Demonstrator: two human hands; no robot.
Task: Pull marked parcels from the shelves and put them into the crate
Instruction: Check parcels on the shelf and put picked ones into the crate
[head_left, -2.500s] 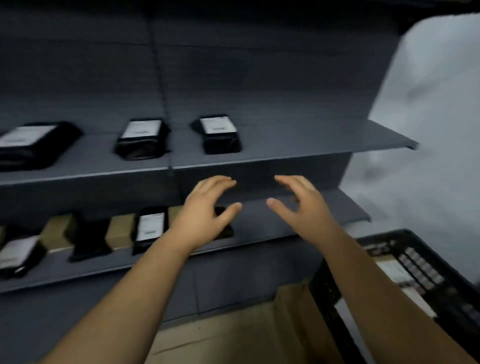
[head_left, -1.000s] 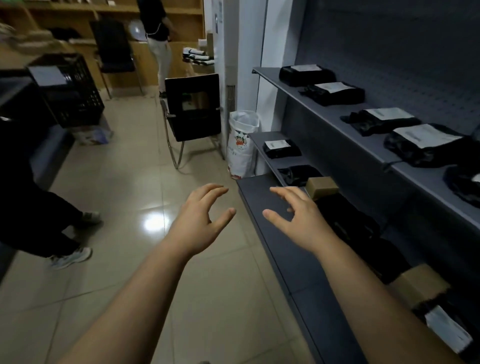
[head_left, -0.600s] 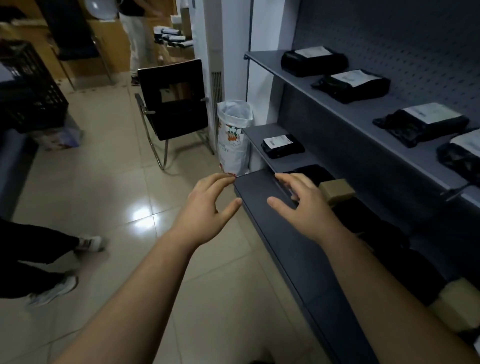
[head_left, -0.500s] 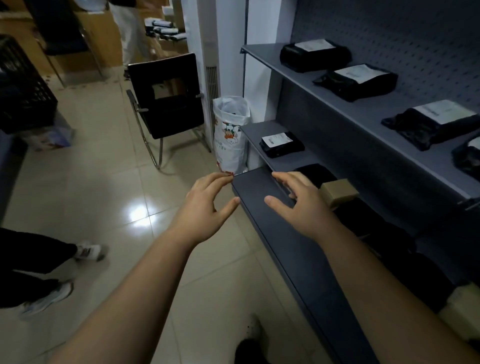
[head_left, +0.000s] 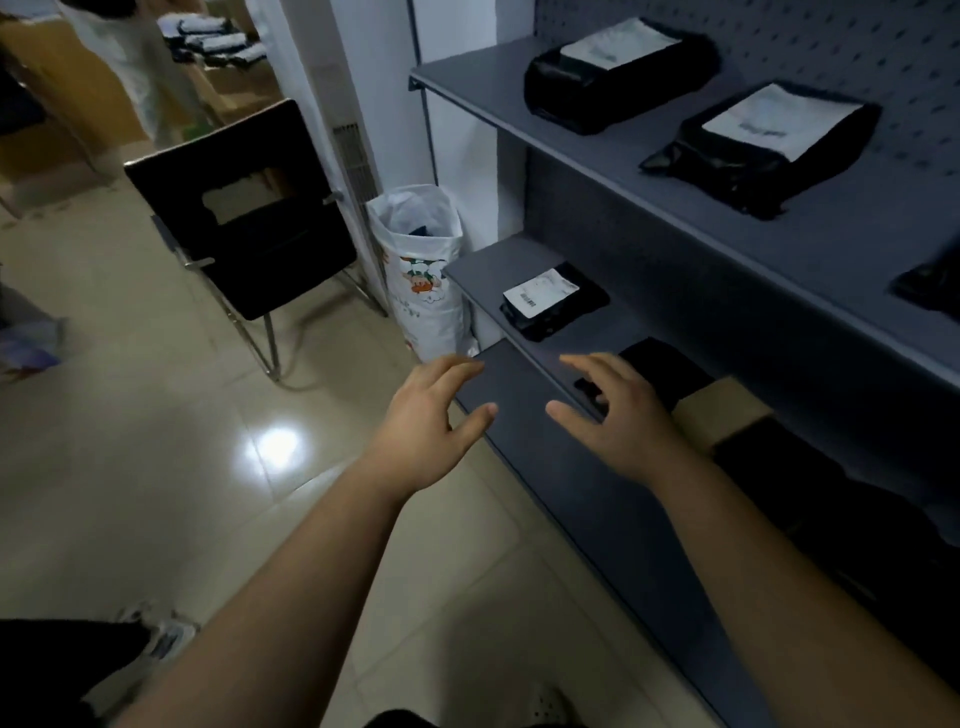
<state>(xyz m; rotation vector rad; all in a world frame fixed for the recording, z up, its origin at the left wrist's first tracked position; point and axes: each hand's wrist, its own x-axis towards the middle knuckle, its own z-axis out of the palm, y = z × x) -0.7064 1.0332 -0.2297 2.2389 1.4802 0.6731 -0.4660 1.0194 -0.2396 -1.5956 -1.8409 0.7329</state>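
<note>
Grey shelves (head_left: 613, 156) run along the right. Two black parcels with white labels lie on the upper shelf, one (head_left: 618, 73) at its far end and one (head_left: 763, 140) nearer. On the lower shelf lies a smaller black labelled parcel (head_left: 553, 301). A brown cardboard box (head_left: 719, 413) sits further along it among dark parcels. My left hand (head_left: 428, 426) and my right hand (head_left: 615, 415) are stretched out in front of the lower shelf, fingers spread and loosely bent, holding nothing. No crate is in view.
A black chair (head_left: 249, 234) stands on the tiled floor at the left. A white sack (head_left: 421, 270) leans by the shelf's far end. A person's shoe (head_left: 161, 636) is near the lower left. Another person stands far back by wooden shelving.
The view has swung from facing the shelves to looking along them, then moved closer to their far end. Both hands stay held out and empty. The black crate has left the view.
</note>
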